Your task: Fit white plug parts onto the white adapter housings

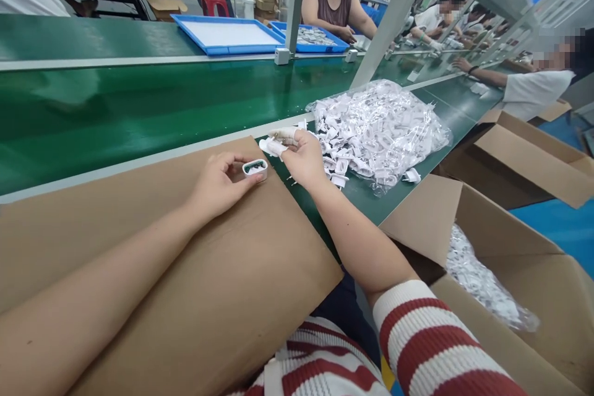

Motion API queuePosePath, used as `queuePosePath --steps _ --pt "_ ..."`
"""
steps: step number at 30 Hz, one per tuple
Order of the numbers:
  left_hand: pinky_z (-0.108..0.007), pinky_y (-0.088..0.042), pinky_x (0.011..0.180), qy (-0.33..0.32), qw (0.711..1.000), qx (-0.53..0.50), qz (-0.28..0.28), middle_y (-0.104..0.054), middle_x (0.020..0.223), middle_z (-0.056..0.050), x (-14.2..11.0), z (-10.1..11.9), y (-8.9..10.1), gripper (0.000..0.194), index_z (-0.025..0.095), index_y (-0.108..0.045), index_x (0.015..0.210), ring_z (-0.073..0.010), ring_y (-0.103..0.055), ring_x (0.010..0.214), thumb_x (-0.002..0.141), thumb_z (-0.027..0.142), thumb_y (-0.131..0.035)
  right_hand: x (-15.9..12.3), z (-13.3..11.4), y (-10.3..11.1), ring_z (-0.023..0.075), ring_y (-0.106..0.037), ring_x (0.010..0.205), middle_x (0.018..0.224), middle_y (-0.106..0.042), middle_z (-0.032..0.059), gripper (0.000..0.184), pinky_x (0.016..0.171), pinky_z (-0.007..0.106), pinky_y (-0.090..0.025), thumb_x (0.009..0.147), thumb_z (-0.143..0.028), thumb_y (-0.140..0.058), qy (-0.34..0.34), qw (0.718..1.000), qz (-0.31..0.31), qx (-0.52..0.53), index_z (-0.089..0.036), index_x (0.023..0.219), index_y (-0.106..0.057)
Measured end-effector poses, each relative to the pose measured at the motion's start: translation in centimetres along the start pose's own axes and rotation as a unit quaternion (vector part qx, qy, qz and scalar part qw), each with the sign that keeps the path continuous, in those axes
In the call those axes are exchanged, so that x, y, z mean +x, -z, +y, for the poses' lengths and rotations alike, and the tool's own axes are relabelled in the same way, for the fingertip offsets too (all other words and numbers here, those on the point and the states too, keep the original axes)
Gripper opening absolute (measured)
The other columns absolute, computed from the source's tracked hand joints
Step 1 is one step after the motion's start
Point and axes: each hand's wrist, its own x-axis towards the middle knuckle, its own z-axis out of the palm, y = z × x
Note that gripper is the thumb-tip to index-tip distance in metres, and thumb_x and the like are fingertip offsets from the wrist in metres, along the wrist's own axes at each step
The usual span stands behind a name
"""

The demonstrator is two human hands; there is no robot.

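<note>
Left hand pinches a small white oval plastic shell, open side up, over the brown cardboard sheet. Right hand, fingers closed on a white plug piece, is just beyond the sheet's far corner. Pieces not yet joined; clear bag of white parts farther right looks full, so most work remains.

Small white oval shell, open side up

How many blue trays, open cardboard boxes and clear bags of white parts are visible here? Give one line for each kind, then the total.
Blue trays: 2
Open cardboard boxes: 2
Clear bags of white parts: 2
Total: 6
</note>
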Motion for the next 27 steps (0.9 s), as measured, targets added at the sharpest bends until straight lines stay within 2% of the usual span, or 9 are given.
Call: queuePosePath --steps 2,4,7,11,17,27 --pt "-0.032 -0.045 0.066 0.039 0.998 -0.030 -0.024 -0.060 0.074 -0.001 0.0 0.2 0.1 0.051 0.025 -0.075 0.112 -0.0195 -0.055 0.070 0.076 0.059 -0.081 -0.2 -0.1 0.3 0.0198 -0.073 0.102 0.113 -0.074 0.0048 0.025 0.100 0.037 -0.059 0.085 -0.037 -0.076 0.041 0.998 -0.028 -0.044 -0.022 0.105 -0.078" --pt "-0.030 -0.039 0.061 0.052 0.996 -0.057 -0.045 -0.054 0.067 0.001 0.1 0.3 0.2 0.053 0.025 -0.074 0.113 -0.0164 -0.049 0.062 0.076 0.061 -0.080 -0.5 -0.3 0.5 0.0196 -0.073 0.103 0.111 -0.075 0.0033 0.021 0.101 0.037 -0.058 0.089 -0.032 -0.072 0.080 0.992 -0.056 -0.084 -0.023 0.106 -0.079" --pt "-0.030 -0.038 0.061 0.050 0.994 -0.078 -0.049 -0.056 0.069 0.000 0.1 0.4 0.3 0.053 0.024 -0.075 0.113 -0.0161 -0.048 0.063 0.074 0.060 -0.081 -1.0 -0.8 0.5 0.0197 -0.072 0.101 0.110 -0.075 0.0037 0.023 0.097 0.035 -0.058 0.091 -0.025 -0.066 0.118 0.980 -0.090 -0.129 -0.023 0.111 -0.078" --pt "-0.031 -0.038 0.061 0.051 0.994 -0.088 -0.051 -0.058 0.071 -0.001 0.2 0.3 0.3 0.052 0.022 -0.075 0.112 -0.0166 -0.049 0.064 0.074 0.058 -0.081 -1.6 -1.5 0.1 0.0214 -0.069 0.108 0.114 -0.073 0.0056 0.034 0.099 0.036 -0.055 0.092 -0.014 -0.058 0.151 0.958 -0.121 -0.211 -0.023 0.120 -0.076" --pt "-0.032 -0.040 0.063 0.032 0.993 -0.096 -0.058 -0.064 0.078 -0.002 0.1 -0.2 0.2 0.055 0.023 -0.076 0.115 -0.0162 -0.050 0.066 0.075 0.061 -0.080 -1.9 -1.5 -0.2 0.0240 -0.064 0.109 0.111 -0.071 0.0077 0.044 0.098 0.037 -0.053 0.092 -0.008 -0.051 0.173 0.931 -0.163 -0.277 -0.022 0.128 -0.073" --pt "-0.032 -0.040 0.061 0.006 0.993 -0.107 -0.052 -0.065 0.075 -0.002 0.1 -0.4 0.2 0.044 0.021 -0.077 0.105 -0.0164 -0.051 0.066 0.078 0.056 -0.080 -2.0 -1.4 -0.9 0.0257 -0.059 0.100 0.105 -0.068 0.0102 0.039 0.090 0.037 -0.049 0.089 -0.006 -0.049 0.203 0.900 -0.153 -0.355 -0.016 0.119 -0.073"
